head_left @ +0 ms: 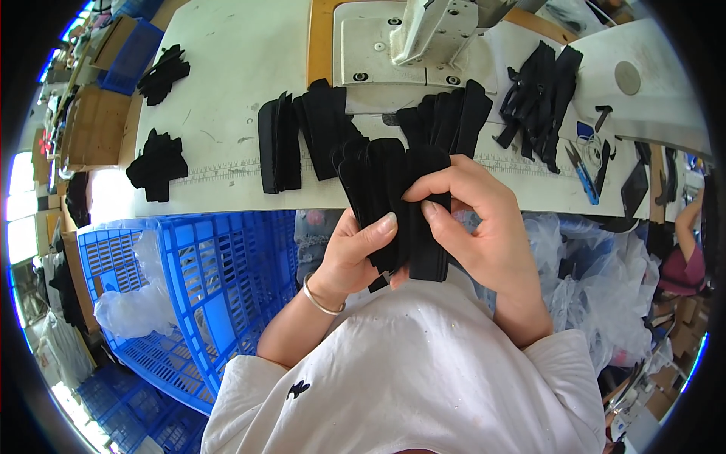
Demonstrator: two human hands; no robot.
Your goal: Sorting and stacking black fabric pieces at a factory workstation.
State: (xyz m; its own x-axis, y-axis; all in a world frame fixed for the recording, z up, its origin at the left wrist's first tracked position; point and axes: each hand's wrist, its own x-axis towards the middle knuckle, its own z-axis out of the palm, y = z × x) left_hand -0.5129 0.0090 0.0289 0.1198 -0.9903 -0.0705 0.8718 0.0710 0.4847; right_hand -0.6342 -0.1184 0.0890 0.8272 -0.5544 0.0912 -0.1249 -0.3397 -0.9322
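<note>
A fanned bundle of black fabric strips [386, 178] is held up in front of my chest, just off the table's near edge. My left hand [352, 253] grips it from the left, thumb on top and fingers underneath. On the right side my right hand [480, 212] pinches the outermost strips, thumb and index finger close together. Beyond my hands, more black strips [278, 144] stand in fanned stacks on the table, with another stack [452, 117] further right. A looser pile of black strips [541, 98] lies at the far right.
The white table [219, 91] bears a sewing machine base [370, 53] at the back. Small black fabric piles [159, 163] lie left. Blue-handled snips [584, 178] and a small hammer [603, 115] are right. Below stand a blue crate [219, 303] and clear plastic bags [605, 280].
</note>
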